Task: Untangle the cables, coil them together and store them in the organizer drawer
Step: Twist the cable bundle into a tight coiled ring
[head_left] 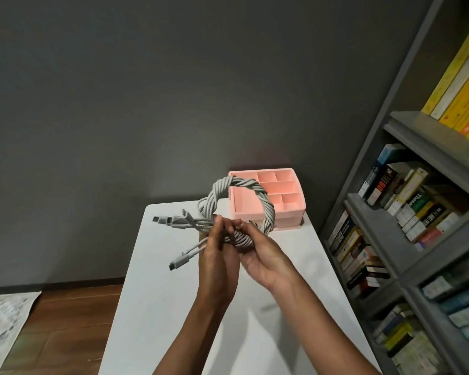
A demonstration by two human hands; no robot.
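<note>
Cable coil in the grip of left hand and right hand, pink compartmented organizer just behind.

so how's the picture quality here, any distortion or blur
Head view: wide-angle distortion tilts the bookshelf; dim even light leaves soft arm shadows on the white table; the cable coil and pink organizer look fairly sharp.

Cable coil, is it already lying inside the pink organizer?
No, the left hand and right hand hold the cable coil up in front of the pink organizer.
</note>
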